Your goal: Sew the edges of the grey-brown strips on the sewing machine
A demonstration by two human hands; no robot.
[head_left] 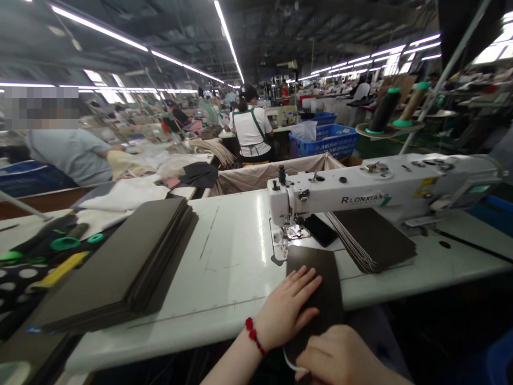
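A dark brown-grey fabric panel (315,259) lies on the front of the sewing table, its far end just before the needle area of a white sewing machine (324,184). My left hand (288,307), with a red bracelet on its wrist, rests flat on the panel with its fingers stretched out. Close to my body, my right hand (342,353) is closed at the panel's near end. Its fingers pinch a thin white cord (289,361) that curves along the panel's left edge. The fingertips are partly hidden.
A thick stack of dark panels (116,262) lies on the left, beside thread cones (66,243). Under the machine arm are a second panel stack (372,238) and a black phone (320,230). Behind stand a cloth-lined bin (240,179), blue crates (324,141) and a seated co-worker (251,131).
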